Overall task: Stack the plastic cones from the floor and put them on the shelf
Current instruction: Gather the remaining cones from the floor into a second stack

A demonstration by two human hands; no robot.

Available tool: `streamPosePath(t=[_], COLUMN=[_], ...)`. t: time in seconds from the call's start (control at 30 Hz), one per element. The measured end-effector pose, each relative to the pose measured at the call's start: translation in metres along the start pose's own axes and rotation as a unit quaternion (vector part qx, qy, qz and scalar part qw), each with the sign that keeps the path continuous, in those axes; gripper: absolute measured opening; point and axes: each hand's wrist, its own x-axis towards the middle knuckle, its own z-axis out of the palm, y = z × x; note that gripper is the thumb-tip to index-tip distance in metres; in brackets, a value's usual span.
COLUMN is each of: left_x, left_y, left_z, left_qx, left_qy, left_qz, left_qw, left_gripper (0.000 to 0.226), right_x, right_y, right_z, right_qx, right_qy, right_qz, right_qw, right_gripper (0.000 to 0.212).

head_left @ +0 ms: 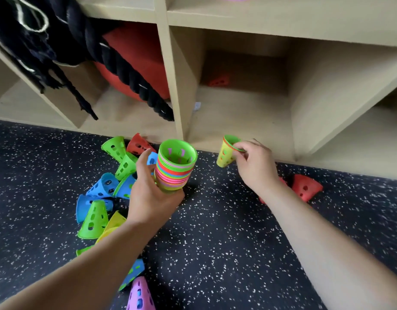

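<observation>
My left hand grips a tall stack of nested cones, wide ends up, a green one on top. To its right, my right hand pinches the rim of a small nested set of cones, yellow outside with green inside, held just above the floor in front of the shelf. Several loose cones in green, blue, yellow and red lie on the floor left of the stack. A purple cone lies near the bottom edge. A red cone lies behind my right wrist.
The wooden shelf has open cubbies at floor level; the middle one holds a red cone at its back. The left cubby holds a red ball and thick black rope. The floor is dark speckled rubber.
</observation>
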Motion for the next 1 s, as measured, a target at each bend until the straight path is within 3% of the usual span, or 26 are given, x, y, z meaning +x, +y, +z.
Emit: streamPosePath(t=[0.1,0.17,0.3,0.37,0.47,0.57,0.67,0.77,0.87,1.0], left_x=[0.000,-0.003,-0.008,-0.009,-0.009,-0.009,-0.011,-0.014,-0.016,-0.017], left_y=[0.000,0.001,0.007,0.009,0.013,0.015,0.016,0.015,0.014,0.010], left_z=[0.008,0.015,0.027,0.030,0.031,0.031,0.034,0.038,0.039,0.038], left_qx=[0.004,0.002,-0.015,-0.037,-0.045,-0.050,-0.055,-0.050,-0.033,-0.021], left_qy=[-0.012,-0.021,-0.031,-0.035,-0.037,-0.039,-0.034,-0.033,-0.032,-0.033], left_qz=[-0.019,-0.019,0.003,0.012,0.009,0.007,0.002,-0.001,-0.005,-0.020], left_qw=[1.000,1.000,0.999,0.999,0.998,0.998,0.998,0.998,0.999,0.999], left_gripper=[0.110,0.110,0.110,0.110,0.109,0.109,0.108,0.109,0.109,0.110], right_x=[-0.029,-0.043,-0.056,-0.056,-0.045,-0.021,-0.002,0.007,0.006,-0.021], right_y=[-0.041,-0.066,-0.087,-0.078,-0.040,0.020,0.055,0.060,0.050,0.009], right_z=[-0.030,-0.048,-0.047,-0.042,-0.042,-0.032,-0.009,0.009,0.007,-0.022], right_qx=[0.140,0.174,0.193,0.220,0.168,-0.011,-0.028,-0.030,0.012,0.204], right_qy=[0.136,0.161,0.039,0.031,0.112,0.058,0.007,-0.011,0.054,0.136], right_qz=[-0.032,-0.089,-0.172,-0.144,-0.029,0.170,0.279,0.304,0.295,0.135], right_qw=[0.980,0.967,0.965,0.964,0.979,0.984,0.960,0.952,0.954,0.960], right_gripper=[0.014,0.015,0.023,0.027,0.025,0.029,0.026,0.026,0.027,0.021])
